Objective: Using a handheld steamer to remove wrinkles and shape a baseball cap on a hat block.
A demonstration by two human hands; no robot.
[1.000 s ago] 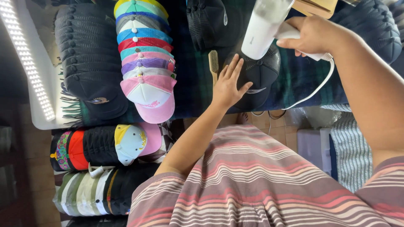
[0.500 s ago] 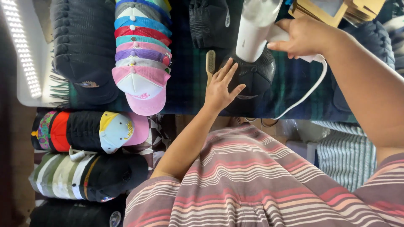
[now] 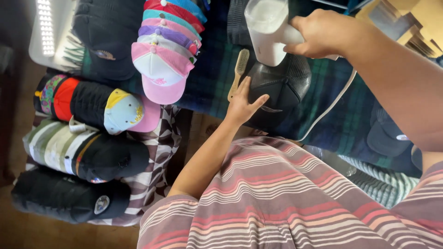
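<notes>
Two hands at work, left hand [image 3: 243,103] spread flat on black cap [image 3: 281,87], right hand [image 3: 318,34] clamped on white steamer [image 3: 267,30] just above it

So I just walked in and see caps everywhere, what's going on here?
A person in a striped shirt is working on a black mesh-back cap that lies on a dark plaid cloth. The left hand rests flat on the cap, and the right hand holds a white handheld steamer just above it. A small wooden brush lies beside the left hand. Rows of stacked caps sit off to the side.
</notes>
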